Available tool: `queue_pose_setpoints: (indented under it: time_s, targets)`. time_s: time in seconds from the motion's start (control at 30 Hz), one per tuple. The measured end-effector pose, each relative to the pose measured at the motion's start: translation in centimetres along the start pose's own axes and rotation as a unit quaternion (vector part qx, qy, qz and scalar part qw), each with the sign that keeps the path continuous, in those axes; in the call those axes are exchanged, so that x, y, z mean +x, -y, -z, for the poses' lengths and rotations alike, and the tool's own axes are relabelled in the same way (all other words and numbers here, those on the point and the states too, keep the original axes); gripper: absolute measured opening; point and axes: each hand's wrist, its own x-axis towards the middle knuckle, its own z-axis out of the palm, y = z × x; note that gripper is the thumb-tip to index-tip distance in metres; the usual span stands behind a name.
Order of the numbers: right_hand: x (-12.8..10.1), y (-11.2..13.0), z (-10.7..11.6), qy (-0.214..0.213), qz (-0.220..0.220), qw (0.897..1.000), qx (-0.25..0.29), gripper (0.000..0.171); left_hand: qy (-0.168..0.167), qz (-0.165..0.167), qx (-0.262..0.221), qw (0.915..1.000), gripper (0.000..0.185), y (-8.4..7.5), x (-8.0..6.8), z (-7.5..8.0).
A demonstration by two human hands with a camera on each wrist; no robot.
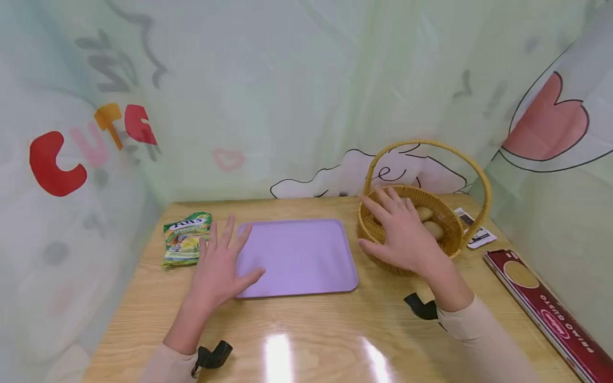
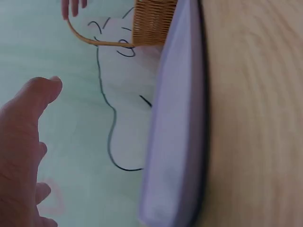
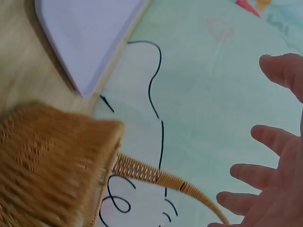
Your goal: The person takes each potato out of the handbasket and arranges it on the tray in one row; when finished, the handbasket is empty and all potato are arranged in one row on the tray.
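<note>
A light wooden table [image 1: 316, 330] fills the lower half of the head view, backed by pale green printed cloth [image 1: 297, 96] hanging on three sides. Glare from an overhead light whitens two patches of the wood near the front edge.

A flat lilac tray [image 1: 301, 252] lies in the middle of the table, bare. Its near-left corner is hidden under the left hand [image 1: 217, 271]. That hand lies palm down with fingers spread wide and straight, holding nothing; its fingertips point toward the back, and its thumb rests on the tray.

To the right of the tray stands a round wicker basket [image 1: 447, 242] with a tall arched handle. The right hand [image 1: 407, 236] hovers over the basket's near-left rim, fingers splayed wide and holding nothing. Whether the palm touches the rim cannot be told. It covers much of the inside; two pale brown rounded items [image 1: 431, 223] show past the fingers, too hidden to name.

Along the right edge lies a long dark red box [image 1: 551, 314] with printed lettering, cut off by the frame at the lower corner. A green and yellow snack packet [image 1: 187, 238] lies flat left of the tray, just beside the left hand's fingers. A small white printed card [image 1: 475, 227] sits behind the basket, partly hidden by it.

The wrist views are blurred and tilted, showing only finger edges, tray and wicker.
</note>
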Motion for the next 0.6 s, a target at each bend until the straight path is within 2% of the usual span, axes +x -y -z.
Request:
queue_pose_setpoints:
  time_s: [0.13, 0.27, 0.43, 0.53, 0.6]
  targets:
    - [0.6, -1.2, 1.0, -0.016, -0.005, 1.000, 0.026, 0.083, 0.017, 0.003, -0.067, 0.9976, 0.094, 0.6, -0.2, -2.2]
    - [1.0, -2.3, 1.5, -0.029, -0.013, 0.998, 0.045, 0.080, 0.029, 0.001, -0.133, 0.9907, 0.090, 1.6, -0.6, -4.2]
    - [1.3, -3.5, 1.9, -0.024, -0.025, 0.998, 0.045, 0.081, -0.009, 0.023, -0.197, 0.9802, 0.078, 3.0, -0.9, -5.8]
    - [1.6, -4.2, 1.9, -0.025, -0.028, 0.999, 0.037, 0.082, -0.032, 0.042, -0.239, 0.9697, 0.061, 3.9, -1.0, -6.5]
    - [1.7, -4.6, 1.9, -0.022, -0.033, 0.999, 0.034, 0.083, -0.036, 0.055, -0.260, 0.9632, 0.050, 4.4, -1.1, -6.9]
